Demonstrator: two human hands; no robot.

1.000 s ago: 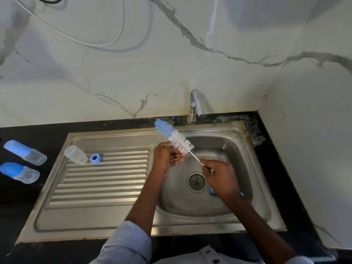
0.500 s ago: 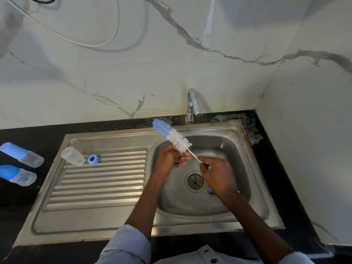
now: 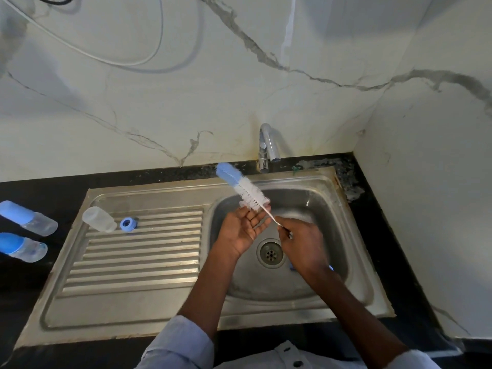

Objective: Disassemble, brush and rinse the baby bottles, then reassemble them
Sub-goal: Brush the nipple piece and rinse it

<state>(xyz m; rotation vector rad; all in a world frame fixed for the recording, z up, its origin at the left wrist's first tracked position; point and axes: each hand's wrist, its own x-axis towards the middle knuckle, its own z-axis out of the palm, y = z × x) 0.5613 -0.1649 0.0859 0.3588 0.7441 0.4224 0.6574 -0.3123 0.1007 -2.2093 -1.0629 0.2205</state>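
Right hand (image 3: 300,243) pinching bottle brush (image 3: 241,186) wire, bristles slanting far-left over sink (image 3: 314,299), across open left hand (image 3: 243,227) fingertips.

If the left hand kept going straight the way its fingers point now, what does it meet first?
The left hand points up and right; its fingers would first meet the bottle brush's white bristles, already at or near the fingertips. Contact is unclear.
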